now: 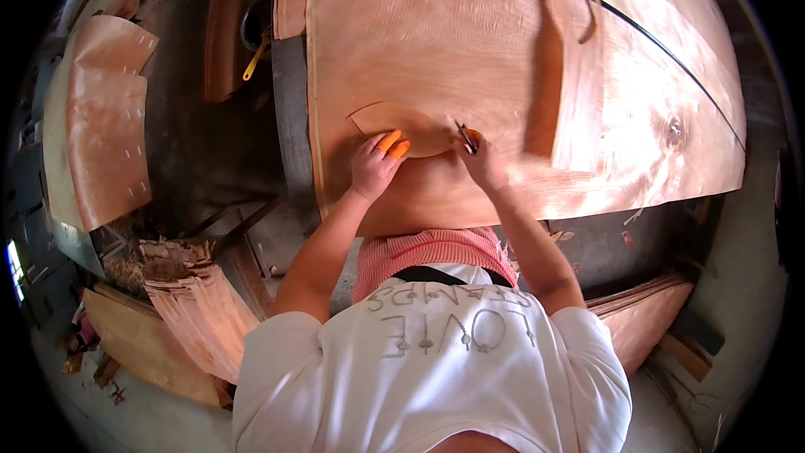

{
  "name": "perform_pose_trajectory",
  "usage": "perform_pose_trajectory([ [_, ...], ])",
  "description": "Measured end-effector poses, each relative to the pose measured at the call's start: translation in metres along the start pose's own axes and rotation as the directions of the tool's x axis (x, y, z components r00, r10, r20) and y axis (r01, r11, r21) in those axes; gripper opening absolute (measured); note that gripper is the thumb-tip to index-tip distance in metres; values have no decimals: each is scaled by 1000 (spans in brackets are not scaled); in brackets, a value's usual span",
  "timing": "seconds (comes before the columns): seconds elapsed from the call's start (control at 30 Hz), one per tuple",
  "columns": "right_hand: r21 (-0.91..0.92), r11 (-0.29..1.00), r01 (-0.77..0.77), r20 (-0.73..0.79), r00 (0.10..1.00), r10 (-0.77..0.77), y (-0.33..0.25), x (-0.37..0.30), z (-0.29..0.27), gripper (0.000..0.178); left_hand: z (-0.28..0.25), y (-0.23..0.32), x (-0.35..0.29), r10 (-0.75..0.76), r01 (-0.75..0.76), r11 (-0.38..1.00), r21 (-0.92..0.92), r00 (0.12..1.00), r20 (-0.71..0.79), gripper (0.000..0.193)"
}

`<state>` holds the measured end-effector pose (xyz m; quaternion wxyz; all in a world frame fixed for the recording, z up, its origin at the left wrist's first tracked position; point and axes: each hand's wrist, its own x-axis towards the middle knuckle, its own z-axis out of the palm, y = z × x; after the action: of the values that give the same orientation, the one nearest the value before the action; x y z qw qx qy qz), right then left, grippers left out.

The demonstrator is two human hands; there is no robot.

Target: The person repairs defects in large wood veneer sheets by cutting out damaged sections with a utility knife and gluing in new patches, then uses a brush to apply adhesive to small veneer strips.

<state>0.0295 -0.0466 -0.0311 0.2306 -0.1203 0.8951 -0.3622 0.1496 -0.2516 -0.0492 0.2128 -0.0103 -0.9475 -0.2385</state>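
Note:
A wide sheet of wood veneer [520, 42] covers the bench in front of me. On it lies a smaller curved piece of veneer [411, 123] with a thin dark line at its left end. My left hand [377, 164] is at the near left edge of this piece, its orange-covered fingertips closed together against it. At its right end, my right hand [482, 161] grips a slim dark knife-like tool [464, 136], tip pointing up and away from me. Orange covering shows on a right finger too. The tool's lower end is hidden in the hand.
A long veneer strip [579, 75] with a curved end lies to the right. A black strap [654, 23] crosses the sheet's far side. Left of the bench are a yellow-handled tool [256, 59] and a stapled veneer panel [109, 117]. Veneer stacks [201, 310] stand lower left.

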Motion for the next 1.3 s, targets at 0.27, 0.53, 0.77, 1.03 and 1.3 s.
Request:
perform_pose_trajectory([
  [0.27,358,918,-172,76,985,155,21,1,50,27,3,-5,-3,15,-21,993,-112,998,-54,20],
  [0.53,689,687,-233,-37,934,354,37,-7,-17,15,-3,-22,-18,-222,214,972,93,971,85,87],
  [0.77,864,491,-115,-51,949,312,66,-33,-65,14,-6,-30,-13,-172,156,978,139,979,111,78],
  [1.03,931,350,-107,-6,952,306,84,-49,-59,8,-6,-31,8,51,-70,996,55,955,293,64],
  [1.3,921,364,-142,48,966,253,83,-43,-55,9,-9,-19,15,111,-114,992,47,991,73,18],
])
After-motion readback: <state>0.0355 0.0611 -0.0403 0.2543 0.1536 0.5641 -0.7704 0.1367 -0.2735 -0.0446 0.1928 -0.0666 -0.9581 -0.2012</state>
